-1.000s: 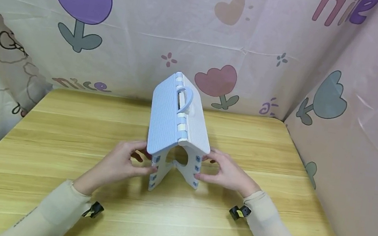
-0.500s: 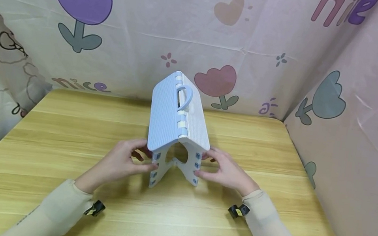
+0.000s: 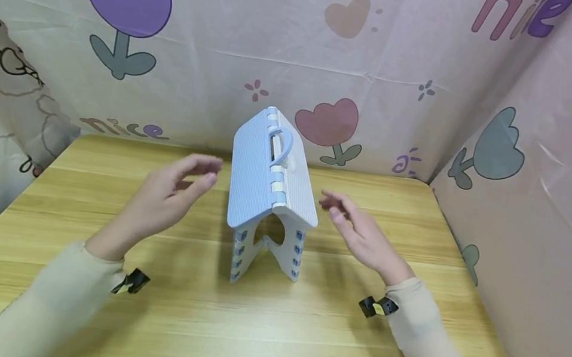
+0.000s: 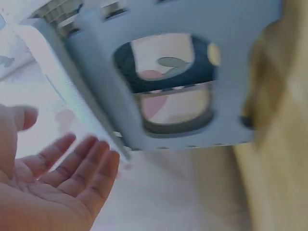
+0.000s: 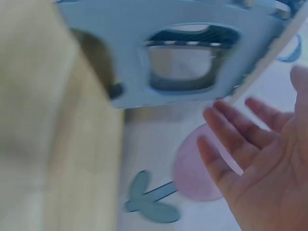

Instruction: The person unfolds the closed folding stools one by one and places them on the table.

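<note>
A toy house [image 3: 253,168] of blue and white plastic stands upright on the table. One roof slope is blue and the other white, joined along the ridge, where a blue loop handle [image 3: 283,149] sticks up. Window openings show in its side walls [image 4: 231,96] in both wrist views. My left hand [image 3: 167,193] is in the air beside the blue slope, apart from it, fingers loosely bent and holding nothing. On the other side, my right hand [image 3: 363,231] hovers near the white roof edge, relaxed, with no object in it.
The wood-grain table [image 3: 265,332] reaches to a fabric backdrop [image 3: 219,25] printed with tulips and hearts. More of this cloth hangs at the left and right. A small black camera is worn on each wrist.
Both hands have let go of the house's front wall edges. The left hand moved up and to the left, the right hand up and to the right. The house stays nearly in place.
</note>
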{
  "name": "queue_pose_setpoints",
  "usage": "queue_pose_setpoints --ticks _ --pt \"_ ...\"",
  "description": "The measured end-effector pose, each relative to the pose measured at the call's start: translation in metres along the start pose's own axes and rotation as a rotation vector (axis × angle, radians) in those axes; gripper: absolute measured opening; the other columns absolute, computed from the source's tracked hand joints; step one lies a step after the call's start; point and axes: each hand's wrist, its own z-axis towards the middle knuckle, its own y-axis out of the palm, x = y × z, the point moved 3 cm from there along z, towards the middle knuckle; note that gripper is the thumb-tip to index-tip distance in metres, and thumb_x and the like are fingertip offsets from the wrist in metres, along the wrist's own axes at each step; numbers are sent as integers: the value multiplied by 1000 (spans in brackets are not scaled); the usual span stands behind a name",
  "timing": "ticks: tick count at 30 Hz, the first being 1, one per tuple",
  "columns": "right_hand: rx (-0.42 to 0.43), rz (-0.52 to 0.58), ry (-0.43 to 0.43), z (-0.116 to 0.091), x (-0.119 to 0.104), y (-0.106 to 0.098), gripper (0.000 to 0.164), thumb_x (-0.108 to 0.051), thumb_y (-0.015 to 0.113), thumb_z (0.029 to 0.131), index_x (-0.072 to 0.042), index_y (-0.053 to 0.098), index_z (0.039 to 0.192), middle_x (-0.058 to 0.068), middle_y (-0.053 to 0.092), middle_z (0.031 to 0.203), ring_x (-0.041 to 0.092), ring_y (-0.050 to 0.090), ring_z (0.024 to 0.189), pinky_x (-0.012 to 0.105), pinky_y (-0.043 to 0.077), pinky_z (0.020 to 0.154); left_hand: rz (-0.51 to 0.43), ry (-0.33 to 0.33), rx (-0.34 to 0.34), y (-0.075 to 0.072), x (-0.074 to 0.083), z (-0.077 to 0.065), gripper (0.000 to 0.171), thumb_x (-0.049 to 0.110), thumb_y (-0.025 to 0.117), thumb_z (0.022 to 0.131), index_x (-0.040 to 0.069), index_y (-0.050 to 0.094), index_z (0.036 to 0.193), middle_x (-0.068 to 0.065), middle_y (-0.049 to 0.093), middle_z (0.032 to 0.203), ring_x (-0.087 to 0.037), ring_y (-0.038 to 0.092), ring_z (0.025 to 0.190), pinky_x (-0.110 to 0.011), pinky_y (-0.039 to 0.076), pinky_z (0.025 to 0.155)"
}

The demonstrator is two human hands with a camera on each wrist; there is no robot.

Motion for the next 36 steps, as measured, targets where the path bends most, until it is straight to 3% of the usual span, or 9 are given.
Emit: queue_pose_setpoints --ticks 2,5,9,12,18,24,36 --pt "21 -5 9 9 -10 -7 56 -40 33 118 -14 34 168 16 52 163 34 52 150 57 45 123 13 -8 -13 -1 8 12 52 41 52 114 12 52 158 -10 56 160 -32 56 146 -56 50 119" --pt "23 -18 11 27 -27 -14 65 -50 28 117 -15 23 172 9 33 176 29 34 163 54 29 134 47 -11 -70 6 16 32 66 51 42 114 15 33 169 -6 34 176 -31 36 162 -57 33 132" --pt "-16 -30 1 52 -44 -16 78 -65 21 113 -16 14 173 -3 12 181 20 13 169 48 13 139 85 20 -121 20 18 55 74 54 33 115 12 14 173 -2 11 182 -24 11 169 -50 13 139" --pt "-59 -20 5 67 -51 -14 83 -71 19 110 -19 10 173 -10 6 180 14 6 169 44 10 140 105 37 -143 27 16 66 79 55 36 114 11 8 173 -1 3 182 -21 4 170 -48 9 140" --pt "-152 -36 -6 83 -51 -6 80 -65 24 113 -15 7 172 -5 -1 181 13 1 168 43 10 140 132 47 -195 34 16 75 83 59 39 112 15 4 173 0 -2 182 -19 -2 170 -48 9 140" --pt "-145 -58 -18 86 -48 -5 70 -49 30 117 -13 7 172 1 -1 182 16 2 169 45 10 140 132 55 -190 33 17 79 83 59 42 111 18 6 174 1 -1 182 -20 0 170 -51 11 139" --pt "-171 -86 -14 87 -45 -6 71 -51 29 117 -11 9 172 5 -1 182 18 1 169 45 10 140 155 19 -230 31 18 80 84 57 45 110 18 6 174 0 -1 183 -23 2 170 -54 14 138"
